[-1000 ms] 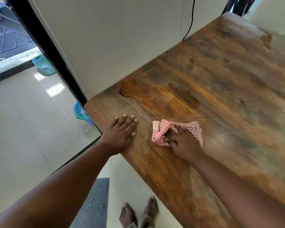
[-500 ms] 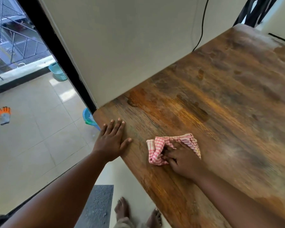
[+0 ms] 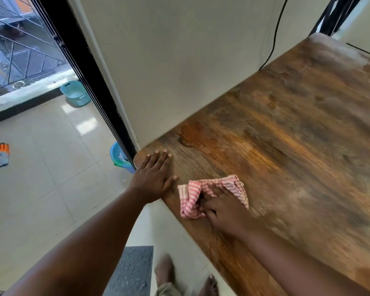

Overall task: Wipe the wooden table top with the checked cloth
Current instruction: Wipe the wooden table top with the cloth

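Observation:
The wooden table top (image 3: pixel 297 135) is worn and stained, and fills the right of the view, with its left corner against the wall. A red-and-white checked cloth (image 3: pixel 192 195) lies bunched near the table's front left edge. My right hand (image 3: pixel 222 212) lies on top of the cloth with fingers curled into its folds, gripping it against the wood. My left hand (image 3: pixel 154 178) rests flat on the table's left corner, fingers straight and together, a short gap from the cloth.
A cream wall (image 3: pixel 179 60) borders the table's far side, with a black cable (image 3: pixel 273 35) hanging down it. Left is a black door frame (image 3: pixel 90 71), tiled floor, a blue bucket (image 3: pixel 119 157), a teal basket (image 3: pixel 75 92) and an orange glove (image 3: pixel 0 154). A grey mat (image 3: pixel 130 272) and bare feet are below.
My right hand has slid the cloth slightly left along the front edge, closer to my left hand. My left hand has shifted toward the table's corner and stays flat.

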Tool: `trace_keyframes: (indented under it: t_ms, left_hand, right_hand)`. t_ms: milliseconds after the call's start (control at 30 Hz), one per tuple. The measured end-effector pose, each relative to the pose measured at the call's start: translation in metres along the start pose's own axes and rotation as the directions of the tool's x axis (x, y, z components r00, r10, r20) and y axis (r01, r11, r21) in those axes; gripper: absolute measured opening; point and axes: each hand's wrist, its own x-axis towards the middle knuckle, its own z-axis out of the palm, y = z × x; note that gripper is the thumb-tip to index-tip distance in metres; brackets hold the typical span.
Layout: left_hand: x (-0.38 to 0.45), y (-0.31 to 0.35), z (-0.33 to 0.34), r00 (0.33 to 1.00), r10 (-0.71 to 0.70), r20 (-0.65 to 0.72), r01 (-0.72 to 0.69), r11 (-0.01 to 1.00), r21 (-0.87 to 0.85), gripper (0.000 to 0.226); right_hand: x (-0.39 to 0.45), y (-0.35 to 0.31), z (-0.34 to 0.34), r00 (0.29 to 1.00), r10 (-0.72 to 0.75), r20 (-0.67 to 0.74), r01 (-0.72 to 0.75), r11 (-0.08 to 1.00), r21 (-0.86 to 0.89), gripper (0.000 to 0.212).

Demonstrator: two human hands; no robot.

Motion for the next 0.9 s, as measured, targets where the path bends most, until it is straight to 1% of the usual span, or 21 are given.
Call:
trace_keyframes:
  t_ms: [100,167,300,367,467,533,667,733,833,900]
  left_hand:
    - [0.005,-0.010,-0.004,1.000,-0.026,-0.014,0.026,1.000,-0.009,0.074]
    - [0.008,-0.016,-0.007,0.999,-0.033,-0.018,0.033,0.999,-0.003,0.075]
    - [0.009,-0.026,-0.011,0.999,-0.030,-0.023,0.030,0.999,-0.011,0.076]
    - [0.008,-0.030,-0.011,0.999,-0.030,-0.022,0.030,0.999,-0.019,0.077]
    - [0.005,-0.036,-0.008,0.999,-0.031,-0.021,0.030,0.999,-0.025,0.080]
    - [0.003,-0.040,-0.007,0.999,-0.025,-0.030,0.025,0.999,-0.021,0.081]
    - [0.000,-0.048,-0.008,0.999,-0.002,-0.040,0.001,0.999,-0.034,0.077]
    - [-0.001,-0.051,-0.009,1.000,0.004,-0.029,-0.005,0.999,-0.035,0.077]
    - [-0.001,-0.055,-0.011,1.000,0.012,-0.017,-0.013,1.000,-0.019,0.074]
    - [-0.001,-0.057,-0.013,1.000,0.027,-0.015,-0.027,1.000,0.008,0.071]
  right_hand:
    - [-0.027,0.017,-0.006,0.998,0.037,-0.042,-0.038,0.999,-0.030,0.031]
    - [-0.027,0.031,-0.012,0.992,0.104,-0.067,-0.106,0.994,-0.028,0.028]
    - [0.021,0.041,-0.023,0.954,0.267,-0.135,-0.271,0.963,-0.011,0.030]
    - [0.055,0.036,-0.023,0.939,0.306,-0.156,-0.312,0.950,-0.015,0.033]
    - [0.097,0.017,-0.023,0.944,0.293,-0.149,-0.294,0.956,0.016,0.035]
    - [0.112,0.004,-0.022,0.959,0.246,-0.137,-0.244,0.969,0.033,0.034]
    - [0.096,-0.006,-0.015,0.995,0.064,-0.072,-0.069,0.996,-0.059,0.034]
    - [0.075,0.004,-0.013,0.999,0.015,-0.034,-0.018,0.996,-0.090,0.035]
    - [0.061,0.022,-0.022,1.000,0.009,0.007,-0.007,0.988,-0.155,0.035]
    - [0.071,0.030,-0.031,0.999,0.045,-0.027,-0.049,0.985,-0.165,0.033]
